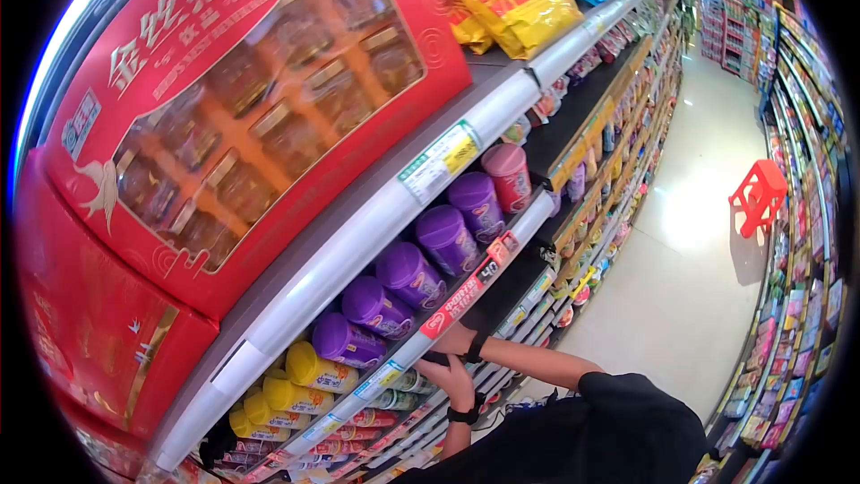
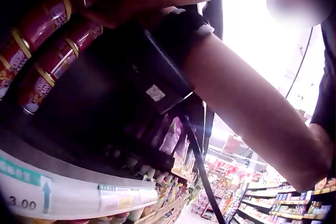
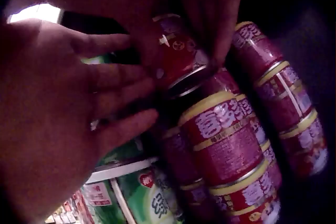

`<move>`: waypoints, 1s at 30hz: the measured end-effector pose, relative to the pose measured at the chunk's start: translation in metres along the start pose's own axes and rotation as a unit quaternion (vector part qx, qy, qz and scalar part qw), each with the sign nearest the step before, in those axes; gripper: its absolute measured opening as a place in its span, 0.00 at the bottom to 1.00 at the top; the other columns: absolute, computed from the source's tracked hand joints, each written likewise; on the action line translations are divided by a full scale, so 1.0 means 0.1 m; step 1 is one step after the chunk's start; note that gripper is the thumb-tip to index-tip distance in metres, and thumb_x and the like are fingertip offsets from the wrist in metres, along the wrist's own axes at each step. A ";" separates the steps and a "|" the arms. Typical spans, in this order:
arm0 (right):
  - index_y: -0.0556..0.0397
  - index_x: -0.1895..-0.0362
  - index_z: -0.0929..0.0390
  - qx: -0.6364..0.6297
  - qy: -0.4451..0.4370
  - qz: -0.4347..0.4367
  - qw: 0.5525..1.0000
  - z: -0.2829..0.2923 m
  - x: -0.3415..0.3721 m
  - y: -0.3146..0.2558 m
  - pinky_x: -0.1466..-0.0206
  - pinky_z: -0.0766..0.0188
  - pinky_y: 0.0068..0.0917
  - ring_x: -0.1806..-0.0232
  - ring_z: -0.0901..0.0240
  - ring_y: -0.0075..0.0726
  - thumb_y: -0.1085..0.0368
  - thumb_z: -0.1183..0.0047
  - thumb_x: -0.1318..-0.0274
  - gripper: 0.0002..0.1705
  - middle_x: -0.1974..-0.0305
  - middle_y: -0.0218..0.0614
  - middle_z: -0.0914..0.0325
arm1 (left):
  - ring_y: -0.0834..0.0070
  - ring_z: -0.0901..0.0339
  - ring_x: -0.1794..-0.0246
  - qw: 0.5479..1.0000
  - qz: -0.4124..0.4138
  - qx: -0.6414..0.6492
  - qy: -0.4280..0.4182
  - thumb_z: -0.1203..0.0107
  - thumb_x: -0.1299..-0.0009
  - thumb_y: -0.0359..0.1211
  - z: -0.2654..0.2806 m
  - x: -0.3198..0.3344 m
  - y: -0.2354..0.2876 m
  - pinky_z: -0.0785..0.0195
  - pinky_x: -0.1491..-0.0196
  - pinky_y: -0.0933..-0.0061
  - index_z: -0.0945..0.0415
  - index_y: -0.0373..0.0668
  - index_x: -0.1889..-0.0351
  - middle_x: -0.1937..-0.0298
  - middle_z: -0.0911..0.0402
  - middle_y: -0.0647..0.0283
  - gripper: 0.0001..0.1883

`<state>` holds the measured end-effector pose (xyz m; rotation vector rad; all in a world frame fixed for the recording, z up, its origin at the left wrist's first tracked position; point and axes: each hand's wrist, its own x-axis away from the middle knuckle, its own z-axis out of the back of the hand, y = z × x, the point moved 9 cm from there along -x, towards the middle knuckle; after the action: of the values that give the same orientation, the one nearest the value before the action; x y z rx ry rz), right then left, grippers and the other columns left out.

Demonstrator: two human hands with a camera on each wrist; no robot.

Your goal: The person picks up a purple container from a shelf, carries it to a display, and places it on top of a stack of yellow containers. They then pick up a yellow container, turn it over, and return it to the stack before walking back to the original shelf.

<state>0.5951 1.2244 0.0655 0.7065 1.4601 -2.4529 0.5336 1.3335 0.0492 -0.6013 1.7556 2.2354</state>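
Observation:
In the right wrist view my right hand (image 3: 210, 3) comes down from the top and grips a red-purple can (image 3: 181, 58) with a silver rim. The can is tilted, just above stacked cans (image 3: 228, 140) with yellow bands. My left hand (image 3: 68, 98) is at the left, fingers apart and extended toward the held can. In the head view both hands reach under a shelf rail; the right hand (image 1: 455, 341) is farther along the aisle than the left hand (image 1: 453, 384), and their fingertips are partly hidden. The left wrist view shows stacked cans (image 2: 42, 29) beside the right hand's fingers (image 2: 115, 3).
Purple tubs (image 1: 412, 273) and yellow-lidded tubs (image 1: 309, 367) line the shelf above the hands. A big red gift box (image 1: 358, 134) stands higher up. Green-and-white containers (image 3: 142, 187) sit beside the cans. On the aisle floor is a red stool (image 1: 760, 197).

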 end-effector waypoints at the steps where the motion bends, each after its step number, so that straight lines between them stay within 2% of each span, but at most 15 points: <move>1: 0.52 0.53 0.15 -0.002 -0.002 -0.007 1.000 0.14 0.03 -0.12 0.48 0.23 0.46 0.55 0.16 0.50 0.52 0.36 0.35 0.17 0.61 0.43 0.15 | 0.42 0.42 0.18 1.000 -0.014 0.005 -0.003 0.42 0.26 0.23 0.00 0.04 0.11 0.60 0.15 0.51 0.48 0.21 0.20 0.21 0.39 0.32 0.39; 4: 0.55 0.53 0.13 0.059 0.015 -0.028 0.998 0.66 0.18 -0.24 0.52 0.20 0.48 0.55 0.16 0.57 0.50 0.34 0.38 0.21 0.60 0.46 0.14 | 0.48 0.43 0.16 0.997 -0.029 0.054 -0.046 0.39 0.31 0.19 -0.08 0.20 0.26 0.57 0.14 0.51 0.50 0.27 0.17 0.18 0.42 0.37 0.45; 5: 0.49 0.45 0.13 0.083 0.047 0.016 0.995 0.80 0.34 -0.21 0.53 0.19 0.47 0.54 0.15 0.56 0.49 0.32 0.38 0.24 0.56 0.43 0.13 | 0.49 0.43 0.16 0.996 -0.045 0.052 -0.057 0.39 0.32 0.19 -0.12 0.27 0.31 0.56 0.14 0.51 0.50 0.28 0.16 0.18 0.43 0.37 0.46; 6: 0.45 0.39 0.14 0.081 0.050 0.012 0.995 1.00 0.50 -0.24 0.48 0.18 0.46 0.52 0.15 0.56 0.46 0.32 0.38 0.28 0.51 0.44 0.13 | 0.54 0.40 0.18 0.993 -0.076 0.023 -0.083 0.38 0.31 0.18 -0.19 0.33 0.41 0.52 0.16 0.55 0.52 0.35 0.14 0.17 0.41 0.45 0.48; 7: 0.40 0.34 0.15 0.080 0.054 0.007 0.995 1.22 0.69 -0.31 0.43 0.18 0.46 0.49 0.14 0.56 0.43 0.31 0.38 0.32 0.47 0.44 0.13 | 0.51 0.39 0.18 0.993 -0.052 0.021 -0.106 0.37 0.33 0.18 -0.27 0.42 0.32 0.49 0.16 0.52 0.48 0.32 0.17 0.20 0.40 0.41 0.46; 9: 0.35 0.26 0.21 0.128 0.050 0.020 0.990 1.56 1.13 -0.32 0.42 0.18 0.45 0.46 0.15 0.56 0.43 0.32 0.36 0.36 0.41 0.44 0.15 | 0.53 0.34 0.22 0.982 0.012 0.074 -0.174 0.35 0.31 0.21 -0.55 0.65 0.21 0.45 0.18 0.52 0.46 0.33 0.18 0.22 0.35 0.43 0.45; 10: 0.32 0.24 0.23 0.124 0.035 -0.019 0.991 1.71 1.39 -0.27 0.41 0.18 0.45 0.45 0.15 0.56 0.44 0.32 0.36 0.37 0.41 0.44 0.15 | 0.54 0.29 0.26 0.974 0.014 0.076 -0.211 0.30 0.31 0.24 -0.73 0.71 0.37 0.38 0.22 0.51 0.45 0.34 0.19 0.27 0.29 0.46 0.45; 11: 0.32 0.24 0.23 0.153 0.055 -0.017 0.987 1.85 1.66 -0.17 0.42 0.18 0.44 0.46 0.15 0.55 0.44 0.32 0.36 0.37 0.41 0.43 0.15 | 0.52 0.23 0.31 0.954 0.065 0.114 -0.271 0.26 0.34 0.27 -0.95 0.85 0.48 0.31 0.27 0.53 0.42 0.36 0.21 0.29 0.25 0.46 0.46; 13: 0.32 0.24 0.22 0.201 0.069 -0.099 0.972 2.23 2.17 -0.05 0.44 0.17 0.43 0.48 0.14 0.54 0.46 0.31 0.37 0.37 0.42 0.42 0.14 | 0.61 0.19 0.36 0.911 0.000 0.004 -0.412 0.27 0.31 0.29 -1.46 1.14 0.45 0.27 0.34 0.59 0.38 0.38 0.24 0.35 0.19 0.53 0.40; 14: 0.34 0.25 0.21 0.190 0.057 -0.176 0.964 2.41 2.43 0.11 0.45 0.17 0.42 0.49 0.14 0.53 0.48 0.30 0.38 0.37 0.43 0.41 0.14 | 0.60 0.17 0.38 0.884 0.012 -0.038 -0.465 0.25 0.31 0.31 -1.68 1.35 0.45 0.25 0.36 0.58 0.35 0.39 0.27 0.38 0.16 0.54 0.38; 15: 0.36 0.27 0.20 0.184 0.093 -0.187 0.961 2.68 2.66 0.11 0.47 0.17 0.42 0.49 0.14 0.53 0.49 0.29 0.40 0.37 0.46 0.41 0.12 | 0.54 0.15 0.37 0.861 0.010 -0.020 -0.508 0.22 0.36 0.35 -1.92 1.52 0.64 0.23 0.38 0.56 0.34 0.40 0.26 0.38 0.15 0.49 0.43; 18: 0.39 0.29 0.19 0.164 0.161 -0.258 0.938 3.30 3.33 0.25 0.47 0.17 0.42 0.51 0.13 0.54 0.50 0.26 0.42 0.37 0.49 0.42 0.11 | 0.64 0.12 0.43 0.776 0.037 0.031 -0.629 0.23 0.32 0.38 -2.66 2.11 0.66 0.19 0.44 0.64 0.33 0.40 0.26 0.38 0.14 0.51 0.40; 22: 0.39 0.30 0.18 0.198 0.266 -0.319 0.888 4.21 4.02 0.22 0.46 0.17 0.41 0.51 0.12 0.54 0.50 0.25 0.44 0.37 0.49 0.44 0.10 | 0.55 0.12 0.42 0.702 -0.060 -0.040 -0.708 0.23 0.31 0.41 -3.54 2.71 1.35 0.20 0.43 0.58 0.32 0.43 0.25 0.37 0.15 0.49 0.40; 25: 0.38 0.29 0.17 0.215 0.337 -0.353 0.846 4.76 4.43 0.19 0.45 0.17 0.42 0.49 0.13 0.54 0.49 0.25 0.44 0.37 0.47 0.44 0.10 | 0.48 0.15 0.38 0.653 -0.051 0.066 -0.753 0.25 0.30 0.41 -4.14 3.21 1.70 0.21 0.41 0.55 0.32 0.42 0.26 0.39 0.15 0.43 0.38; 30: 0.39 0.30 0.18 0.253 0.389 -0.390 0.795 5.45 4.83 0.35 0.44 0.18 0.44 0.47 0.14 0.55 0.48 0.27 0.42 0.36 0.46 0.44 0.11 | 0.49 0.15 0.36 0.591 -0.151 0.047 -0.791 0.26 0.29 0.42 -4.96 3.68 2.14 0.21 0.39 0.55 0.32 0.43 0.26 0.39 0.14 0.44 0.37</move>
<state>0.0293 0.7680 0.0155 1.6640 1.5180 -3.5221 0.2011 0.7759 -0.0291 0.8973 0.6000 1.2811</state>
